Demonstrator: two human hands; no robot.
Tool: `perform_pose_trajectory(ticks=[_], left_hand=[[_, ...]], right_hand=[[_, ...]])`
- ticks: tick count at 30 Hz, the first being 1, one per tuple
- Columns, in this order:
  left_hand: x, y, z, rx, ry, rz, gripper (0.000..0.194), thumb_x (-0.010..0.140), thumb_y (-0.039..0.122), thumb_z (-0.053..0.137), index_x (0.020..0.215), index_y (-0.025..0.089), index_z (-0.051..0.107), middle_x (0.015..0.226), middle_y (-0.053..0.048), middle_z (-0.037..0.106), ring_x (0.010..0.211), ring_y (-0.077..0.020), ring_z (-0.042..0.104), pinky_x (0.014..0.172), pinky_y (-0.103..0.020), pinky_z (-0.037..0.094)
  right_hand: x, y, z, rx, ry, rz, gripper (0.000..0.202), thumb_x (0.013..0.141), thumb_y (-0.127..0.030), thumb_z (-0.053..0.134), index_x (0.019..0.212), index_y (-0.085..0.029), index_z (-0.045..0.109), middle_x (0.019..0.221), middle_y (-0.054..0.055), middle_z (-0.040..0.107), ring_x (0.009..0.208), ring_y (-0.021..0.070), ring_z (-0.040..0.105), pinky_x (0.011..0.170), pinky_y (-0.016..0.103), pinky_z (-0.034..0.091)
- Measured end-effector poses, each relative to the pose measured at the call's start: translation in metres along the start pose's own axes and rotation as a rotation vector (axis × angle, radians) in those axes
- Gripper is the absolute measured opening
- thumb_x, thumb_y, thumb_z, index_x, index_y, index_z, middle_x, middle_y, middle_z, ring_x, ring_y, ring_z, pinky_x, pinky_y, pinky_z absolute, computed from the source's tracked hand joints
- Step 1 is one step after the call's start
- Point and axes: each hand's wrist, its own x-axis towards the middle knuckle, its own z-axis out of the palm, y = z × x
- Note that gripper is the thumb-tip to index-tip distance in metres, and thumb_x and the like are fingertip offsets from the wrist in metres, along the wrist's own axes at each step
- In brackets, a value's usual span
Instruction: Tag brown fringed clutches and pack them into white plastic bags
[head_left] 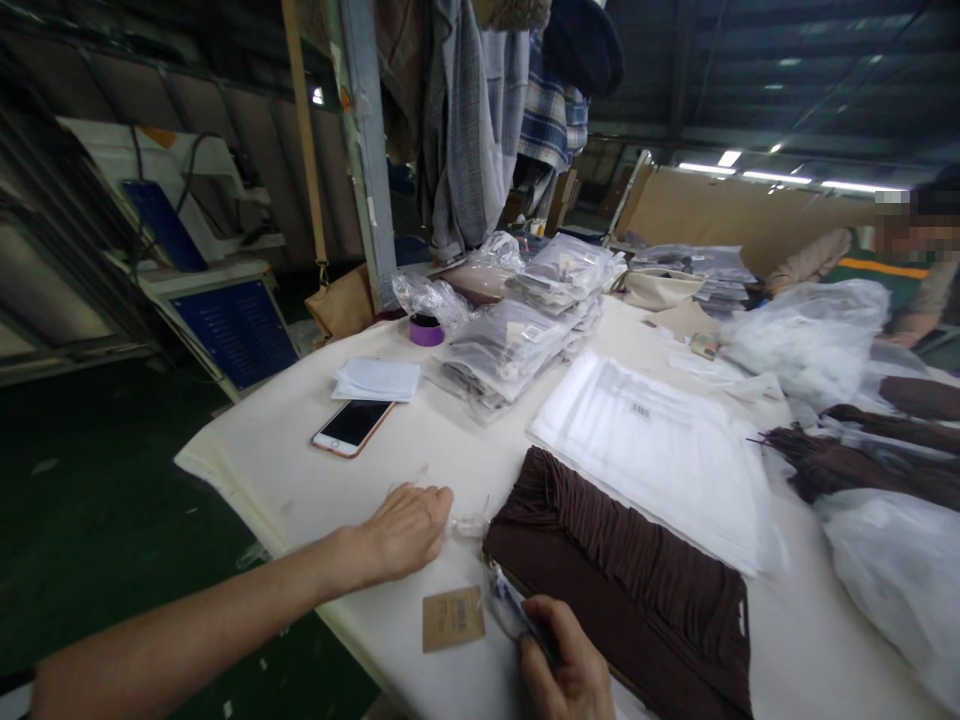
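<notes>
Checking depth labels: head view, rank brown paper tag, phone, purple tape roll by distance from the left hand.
1. Brown paper tag: just below the left hand, at the table edge.
2. Phone: above the hand, further up the table.
3. Purple tape roll: farthest, beside the stacked bagged garments.

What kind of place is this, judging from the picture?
Probably a garment packing workshop: stacks of bagged clothes, flat clear bags and a folded brown garment lie on a long table.

Both bare hands low and forward.
Left hand (405,530) flat, palm down, arm outstretched; right hand (566,665) curled, fingers pinched.
</notes>
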Motion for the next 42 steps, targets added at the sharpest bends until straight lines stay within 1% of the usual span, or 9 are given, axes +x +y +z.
perform_pose_trajectory(ticks=[8,11,15,20,25,31,35,38,42], left_hand=[[-0.004,0.022,-0.019,-0.770,-0.243,-0.263,0.024,0.061,0.025,0.056,0.081,0.016,0.047,0.064,0.002,0.053,0.056,-0.0136,0.052,0.051,-0.023,0.038],[-0.007,0.038,-0.019,-1.046,-0.265,-0.265,0.032,0.058,0.034,0.060,0.081,0.016,0.048,0.061,0.005,0.050,0.054,-0.0104,0.047,0.051,-0.021,0.035],[-0.010,0.038,-0.013,-1.264,-0.215,-0.141,0.032,0.066,0.042,0.052,0.080,0.013,0.055,0.066,0.001,0.052,0.056,-0.0104,0.046,0.052,-0.023,0.034],[-0.028,0.022,0.018,-0.609,-0.017,-0.165,0.025,0.069,0.029,0.060,0.090,0.016,0.054,0.085,-0.002,0.054,0.076,-0.0169,0.051,0.070,-0.030,0.042],[-0.041,0.034,0.043,-0.152,-0.038,-0.096,0.024,0.070,0.022,0.067,0.086,0.018,0.050,0.095,-0.004,0.056,0.091,-0.0224,0.050,0.080,-0.035,0.039],[-0.030,0.020,0.021,-0.190,-0.101,-0.236,0.014,0.068,0.010,0.054,0.075,0.020,0.048,0.068,0.002,0.057,0.065,-0.0180,0.056,0.054,-0.025,0.030],[-0.022,-0.001,-0.017,-0.111,0.155,-0.251,0.012,0.082,0.013,0.044,0.072,0.019,0.047,0.064,0.002,0.055,0.062,-0.0158,0.055,0.055,-0.025,0.029],[-0.010,0.007,-0.042,-0.028,0.327,-0.029,0.018,0.086,0.017,0.044,0.069,0.019,0.049,0.068,0.001,0.056,0.065,-0.0150,0.054,0.058,-0.025,0.034],[0.015,0.056,-0.053,0.165,0.407,0.362,0.019,0.085,0.011,0.042,0.071,0.017,0.053,0.072,-0.003,0.057,0.070,-0.0186,0.055,0.066,-0.030,0.040]], right_hand=[[0.018,-0.026,-0.001,-0.287,0.047,-0.271,0.048,0.081,-0.031,0.052,0.126,-0.017,0.046,0.112,0.015,0.056,0.102,0.0264,0.056,0.083,0.039,0.052],[0.041,-0.044,0.002,-0.264,-0.028,-0.338,0.052,0.082,-0.025,0.051,0.132,-0.019,0.042,0.117,0.014,0.052,0.102,0.0229,0.058,0.079,0.033,0.054],[0.063,-0.035,0.002,-0.134,-0.100,-0.366,0.032,0.086,-0.019,0.047,0.114,-0.025,0.060,0.105,0.007,0.061,0.091,0.0151,0.064,0.073,0.021,0.053],[0.069,-0.015,-0.004,0.063,0.038,-0.090,0.019,0.084,-0.034,0.056,0.083,-0.020,0.068,0.076,0.003,0.066,0.067,0.0150,0.064,0.062,0.022,0.054],[0.070,-0.030,-0.008,0.173,0.029,0.138,0.028,0.081,-0.043,0.058,0.082,-0.017,0.067,0.075,0.005,0.066,0.064,0.0154,0.062,0.058,0.024,0.052],[0.050,-0.031,-0.001,-0.023,0.045,-0.136,0.020,0.086,-0.039,0.054,0.088,-0.024,0.067,0.092,0.003,0.065,0.082,0.0142,0.064,0.072,0.020,0.049],[0.031,-0.028,0.009,-0.234,-0.085,-0.406,0.034,0.096,-0.031,0.029,0.105,-0.025,0.061,0.104,0.005,0.063,0.088,0.0148,0.062,0.073,0.022,0.050],[0.028,-0.032,0.015,-0.416,-0.173,-0.678,0.036,0.094,-0.023,0.026,0.109,-0.017,0.059,0.102,0.012,0.064,0.081,0.0196,0.060,0.065,0.031,0.050],[0.027,-0.034,0.012,-0.492,-0.052,-0.792,0.037,0.091,-0.015,0.026,0.110,-0.012,0.058,0.103,0.017,0.064,0.085,0.0221,0.059,0.065,0.035,0.051]])
